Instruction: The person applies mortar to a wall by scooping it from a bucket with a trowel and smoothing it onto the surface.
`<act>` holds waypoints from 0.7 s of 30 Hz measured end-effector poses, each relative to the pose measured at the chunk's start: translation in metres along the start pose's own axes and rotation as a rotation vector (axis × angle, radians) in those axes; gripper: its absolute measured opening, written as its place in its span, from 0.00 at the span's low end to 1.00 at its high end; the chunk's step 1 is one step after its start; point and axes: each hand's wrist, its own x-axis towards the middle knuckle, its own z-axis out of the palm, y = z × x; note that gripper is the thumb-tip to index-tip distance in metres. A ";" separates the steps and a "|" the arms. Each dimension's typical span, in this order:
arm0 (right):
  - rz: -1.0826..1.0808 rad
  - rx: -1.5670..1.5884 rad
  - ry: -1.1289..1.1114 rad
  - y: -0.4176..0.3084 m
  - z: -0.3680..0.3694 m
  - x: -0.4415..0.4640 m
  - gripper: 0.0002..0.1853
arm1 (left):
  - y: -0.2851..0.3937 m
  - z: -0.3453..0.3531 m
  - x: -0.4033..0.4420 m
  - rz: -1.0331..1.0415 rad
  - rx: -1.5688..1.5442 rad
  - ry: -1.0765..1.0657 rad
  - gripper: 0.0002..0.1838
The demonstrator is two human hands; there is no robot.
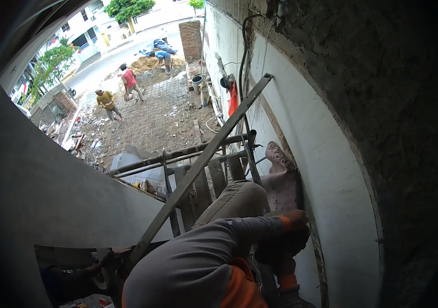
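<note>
My left hand [296, 218], past an orange cuff, is by the white wall on the right, its fingers curled and partly hidden. It is at the upper edge of a dark rounded thing [283, 245], too shadowed to name. Below that, my right hand [285, 267] reaches up from another orange cuff. Its fingers are lost in the dark. Just above my left hand, a pinkish, dark-spotted cloth or sack [282, 191] lies against the wall. My bent knee [247, 197], in khaki trousers, rests over wooden planks.
A long diagonal bar [203, 172] crosses in front of me. Scaffold planks [202, 188] and a metal rail [178, 154] lie beyond my knee. Far below, several people stand or bend on the paved yard [152, 113]. Curved walls close in on both sides.
</note>
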 end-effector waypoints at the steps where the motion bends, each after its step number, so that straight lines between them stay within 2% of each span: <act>1: -0.006 -0.015 -0.034 -0.005 -0.001 -0.005 0.12 | -0.010 0.007 0.007 0.024 0.010 0.008 0.17; 2: -0.010 -0.010 -0.013 -0.005 0.002 -0.013 0.16 | -0.020 0.015 0.013 0.049 0.019 0.016 0.17; 6: 0.076 0.021 -0.139 0.012 0.007 -0.034 0.18 | -0.010 0.007 0.007 -0.009 -0.018 0.051 0.16; 8: 0.163 -0.023 -0.259 0.002 -0.039 -0.031 0.19 | 0.018 -0.017 -0.008 0.036 0.138 0.043 0.15; 9: 0.217 0.006 -0.234 0.000 -0.049 -0.023 0.21 | 0.026 -0.023 -0.014 0.051 0.214 0.033 0.14; 11: 0.332 0.070 -0.191 -0.004 -0.059 -0.015 0.25 | 0.016 -0.007 -0.007 0.087 0.160 0.012 0.15; 12: 0.283 0.077 -0.140 -0.005 -0.050 -0.018 0.24 | 0.014 -0.004 -0.009 0.104 0.137 -0.002 0.16; 15: 0.126 0.082 0.021 0.003 0.006 -0.024 0.22 | 0.038 -0.017 -0.023 -0.020 0.063 -0.026 0.16; 17: -0.010 0.049 0.050 0.012 0.022 -0.030 0.19 | 0.043 -0.022 -0.026 0.004 0.184 -0.012 0.13; 21: 0.204 0.037 -0.172 0.004 -0.027 -0.028 0.20 | 0.036 -0.015 -0.021 0.005 0.177 0.041 0.12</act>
